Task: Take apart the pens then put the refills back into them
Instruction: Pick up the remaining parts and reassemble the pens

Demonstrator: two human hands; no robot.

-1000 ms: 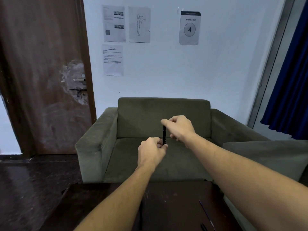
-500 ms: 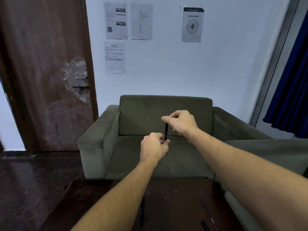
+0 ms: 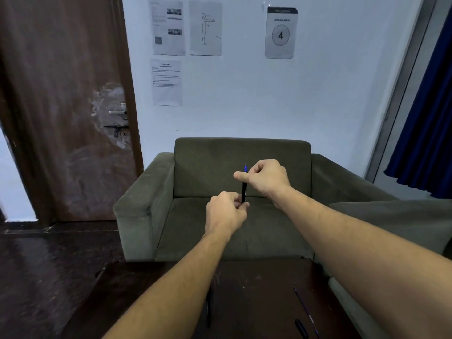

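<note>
Head view: both hands are raised in front of a green armchair. The left hand is clenched around the lower end of a black pen barrel, held upright. The right hand pinches the barrel's top, where a blue refill tip pokes out. On the dark worktop below lie a thin loose refill and 2 black pen parts.
</note>
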